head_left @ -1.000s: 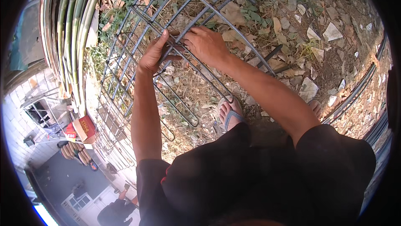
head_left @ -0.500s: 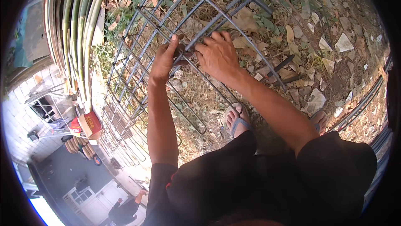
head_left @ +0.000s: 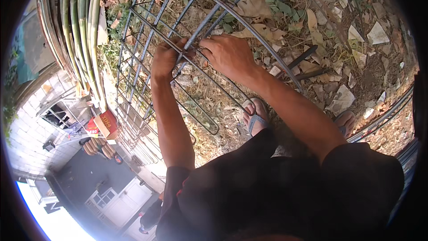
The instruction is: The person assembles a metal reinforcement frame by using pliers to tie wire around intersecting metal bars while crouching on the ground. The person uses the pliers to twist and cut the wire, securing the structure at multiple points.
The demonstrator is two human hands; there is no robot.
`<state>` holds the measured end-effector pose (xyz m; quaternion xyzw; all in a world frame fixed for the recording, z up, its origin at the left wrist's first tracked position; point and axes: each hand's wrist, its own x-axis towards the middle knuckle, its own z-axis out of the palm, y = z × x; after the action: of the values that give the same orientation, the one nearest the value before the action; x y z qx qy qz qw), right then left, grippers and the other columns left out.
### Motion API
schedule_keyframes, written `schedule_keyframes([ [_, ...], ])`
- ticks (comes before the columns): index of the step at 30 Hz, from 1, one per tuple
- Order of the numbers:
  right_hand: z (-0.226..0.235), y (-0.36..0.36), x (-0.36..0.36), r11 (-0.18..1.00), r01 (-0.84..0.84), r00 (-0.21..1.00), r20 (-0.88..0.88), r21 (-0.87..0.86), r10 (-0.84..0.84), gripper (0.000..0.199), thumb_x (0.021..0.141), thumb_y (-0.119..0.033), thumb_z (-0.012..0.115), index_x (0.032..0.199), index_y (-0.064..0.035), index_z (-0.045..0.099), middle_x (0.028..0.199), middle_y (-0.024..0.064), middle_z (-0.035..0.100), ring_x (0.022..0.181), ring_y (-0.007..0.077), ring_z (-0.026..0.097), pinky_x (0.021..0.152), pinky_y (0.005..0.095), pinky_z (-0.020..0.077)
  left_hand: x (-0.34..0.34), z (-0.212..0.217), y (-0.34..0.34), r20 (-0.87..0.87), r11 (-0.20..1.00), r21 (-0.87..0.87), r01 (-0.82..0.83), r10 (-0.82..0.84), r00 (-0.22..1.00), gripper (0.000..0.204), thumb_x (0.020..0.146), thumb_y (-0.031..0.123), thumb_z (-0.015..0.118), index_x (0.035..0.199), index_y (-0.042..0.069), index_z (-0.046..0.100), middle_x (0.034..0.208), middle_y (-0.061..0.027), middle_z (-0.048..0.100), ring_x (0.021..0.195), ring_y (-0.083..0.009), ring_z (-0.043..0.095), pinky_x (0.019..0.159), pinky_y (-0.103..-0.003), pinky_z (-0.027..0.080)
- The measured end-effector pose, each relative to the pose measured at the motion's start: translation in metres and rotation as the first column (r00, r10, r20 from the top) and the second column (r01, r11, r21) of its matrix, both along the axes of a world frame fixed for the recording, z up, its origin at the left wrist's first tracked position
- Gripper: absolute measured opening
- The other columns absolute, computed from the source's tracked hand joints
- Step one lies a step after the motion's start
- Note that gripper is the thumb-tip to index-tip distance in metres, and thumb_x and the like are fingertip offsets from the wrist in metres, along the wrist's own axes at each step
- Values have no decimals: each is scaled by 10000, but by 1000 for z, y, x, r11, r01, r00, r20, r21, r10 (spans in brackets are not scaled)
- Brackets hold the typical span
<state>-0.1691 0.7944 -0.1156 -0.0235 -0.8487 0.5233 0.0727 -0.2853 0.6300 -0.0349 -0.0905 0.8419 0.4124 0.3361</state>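
A cage of steel rebar (head_left: 225, 4), made of long bars joined by thin bent hoops, stretches in front of me at an angle. My left hand (head_left: 166, 59) is closed around a crossing of a hoop and a bar, its fingers curled over the steel. My right hand (head_left: 228, 57) meets it from the other side, fingers bent and pinched together at the same joint. Whatever small thing lies between the right fingertips is hidden. Hooked hoop ends (head_left: 215, 129) point back toward my feet.
Green bamboo poles (head_left: 84, 22) lean at the left. Dry leaves and broken tile pieces (head_left: 378, 34) cover the ground. Two dark rods (head_left: 304, 57) lie to the right. My sandalled foot (head_left: 255, 118) is close to the hoops. A red box (head_left: 105, 124) and another person (head_left: 151, 214) are at lower left.
My left hand has turned, its raised thumb now folded down to the joint. The right hand has shifted slightly left and down. The view has tilted, moving the cage up-left.
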Motion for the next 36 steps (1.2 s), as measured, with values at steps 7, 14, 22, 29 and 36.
schedule_keyframes([
  [7, 5, 7, -3, 996, -57, 995, 80, -64, 62, 170, 912, -234, 718, 1023, -111, 750, 882, 76, 734, 786, 290, 732, 664, 431, 587, 5, 2, 5, -112, 993, -84, 83, -92, 989, 237, 1014, 192, 637, 1026, -32, 716, 857, -125, 755, 721, -172, 729, 655, -300, 565],
  [14, 1, 5, -1, 998, -38, 995, 87, -58, 43, 152, 921, -239, 705, 988, -108, 745, 875, 71, 720, 783, 297, 730, 667, 436, 588, 9, 0, 6, -157, 995, -63, 79, -88, 984, 266, 1015, 227, 634, 999, -26, 717, 831, -126, 753, 724, -170, 722, 658, -305, 552],
  [22, 0, 2, -1, 997, -15, 999, 48, -70, 18, 143, 930, -231, 697, 923, -101, 757, 851, 72, 723, 726, 303, 724, 629, 436, 583, 5, 2, 2, -78, 999, 22, 39, -37, 996, 294, 1023, 260, 647, 1069, -27, 697, 940, -142, 767, 757, -195, 745, 683, -321, 600],
  [29, -1, 2, -1, 999, 1, 999, 47, -45, 1, 144, 925, -229, 696, 963, -116, 777, 853, 79, 732, 722, 291, 728, 633, 425, 590, 4, 3, 6, -28, 997, -62, 35, -36, 999, 294, 1025, 245, 643, 1106, -33, 689, 923, -122, 754, 755, -205, 754, 669, -315, 612],
  [36, 1, 3, -4, 999, -29, 998, 48, -40, 31, 142, 922, -212, 679, 943, -113, 778, 848, 101, 741, 729, 306, 734, 645, 438, 593, 10, -2, 4, -274, 968, -252, 8, -79, 959, 286, 1010, 243, 655, 1098, -19, 727, 806, -89, 731, 701, -141, 694, 616, -296, 547],
])
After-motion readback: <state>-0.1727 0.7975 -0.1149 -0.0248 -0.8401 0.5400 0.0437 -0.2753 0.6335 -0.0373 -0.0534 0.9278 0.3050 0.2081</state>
